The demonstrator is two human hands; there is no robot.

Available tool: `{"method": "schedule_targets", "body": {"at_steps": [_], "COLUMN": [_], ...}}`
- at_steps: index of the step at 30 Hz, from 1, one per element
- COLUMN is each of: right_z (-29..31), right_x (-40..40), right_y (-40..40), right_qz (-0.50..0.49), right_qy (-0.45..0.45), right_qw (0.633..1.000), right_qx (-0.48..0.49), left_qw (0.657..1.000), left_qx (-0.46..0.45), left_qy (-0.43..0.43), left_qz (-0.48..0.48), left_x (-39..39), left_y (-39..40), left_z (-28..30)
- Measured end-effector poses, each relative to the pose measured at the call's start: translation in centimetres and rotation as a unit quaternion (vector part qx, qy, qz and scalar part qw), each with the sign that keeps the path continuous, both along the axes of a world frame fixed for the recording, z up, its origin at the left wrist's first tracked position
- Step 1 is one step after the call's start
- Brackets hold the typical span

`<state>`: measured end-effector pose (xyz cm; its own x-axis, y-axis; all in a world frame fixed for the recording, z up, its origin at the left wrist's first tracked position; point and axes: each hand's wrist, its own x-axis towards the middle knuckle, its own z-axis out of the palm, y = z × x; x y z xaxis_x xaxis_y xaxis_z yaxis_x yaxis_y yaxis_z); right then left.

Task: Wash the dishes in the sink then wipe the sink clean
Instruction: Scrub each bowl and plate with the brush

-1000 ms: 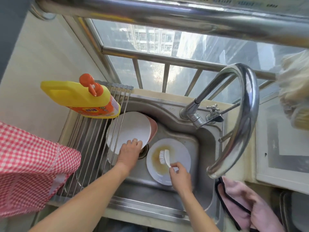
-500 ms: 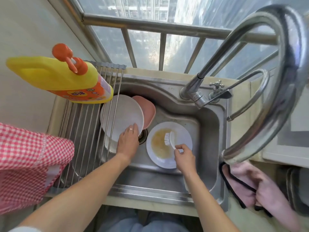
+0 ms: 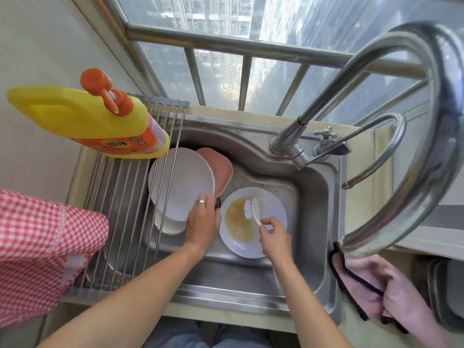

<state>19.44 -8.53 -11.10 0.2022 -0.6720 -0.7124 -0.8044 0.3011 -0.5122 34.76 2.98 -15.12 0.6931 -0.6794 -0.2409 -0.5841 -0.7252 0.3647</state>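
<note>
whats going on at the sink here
A person is washing dishes in a stainless steel sink. Their right hand grips a white dish brush, bristles on a round white plate smeared with brownish residue. Their left hand rests on the rim of a large white plate leaning beside a pink dish. No water is visibly running from the curved metal faucet. A yellow detergent bottle sits on the wire rack.

Your steel sink (image 3: 311, 222) carries it all: dirty white plate (image 3: 273, 209) flat at basin centre; clean white plate (image 3: 180, 182) at its 10 o'clock, overlapping a pink dish (image 3: 221, 172). Roll-up rack (image 3: 120, 209) spans the 9 o'clock side, detergent bottle (image 3: 88, 121) on it. Pink cloth (image 3: 376, 285) drapes the 4 o'clock rim.
</note>
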Motion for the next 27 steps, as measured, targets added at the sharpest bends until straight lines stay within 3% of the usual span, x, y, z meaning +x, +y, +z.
{"method": "schedule_targets", "body": {"at_steps": [3, 7, 12, 16, 20, 24, 25, 27], "right_z": [-0.3, -0.5, -0.9, -1.1, -1.0, -0.7, -0.6, -0.7], "right_x": [-0.3, -1.0, -1.6, -1.5, -1.5, -1.6, -1.5, -1.5], "right_y": [-0.1, -0.1, 0.3, 0.7, 0.6, 0.8, 0.9, 0.9], "right_qz": [-0.002, 0.008, 0.012, 0.021, 0.034, 0.054, 0.056, 0.05], "right_qy": [0.001, 0.013, 0.033, 0.064, 0.072, 0.064, 0.061, 0.062], "right_qw": [1.0, 1.0, 0.999, 0.998, 0.997, 0.996, 0.997, 0.997], "right_qx": [-0.014, -0.024, -0.018, -0.008, -0.014, -0.014, -0.013, -0.014], "left_qw": [0.984, 0.913, 0.873, 0.83, 0.754, 0.686, 0.686, 0.721], "left_qx": [0.067, 0.113, 0.16, 0.14, 0.033, -0.056, -0.054, 0.002], "left_qy": [0.138, 0.313, 0.318, 0.341, 0.411, 0.492, 0.505, 0.513], "left_qz": [0.085, 0.238, 0.333, 0.418, 0.511, 0.533, 0.52, 0.466], "left_x": [-2.4, -3.9, -4.4, -4.4, -4.5, -4.4, -4.4, -4.7], "left_y": [0.3, 0.2, -0.3, -0.5, -0.2, -0.2, -0.1, -0.2], "left_z": [-2.3, -4.4, -5.5, -6.6, -7.6, -5.2, -4.9, -4.9]}}
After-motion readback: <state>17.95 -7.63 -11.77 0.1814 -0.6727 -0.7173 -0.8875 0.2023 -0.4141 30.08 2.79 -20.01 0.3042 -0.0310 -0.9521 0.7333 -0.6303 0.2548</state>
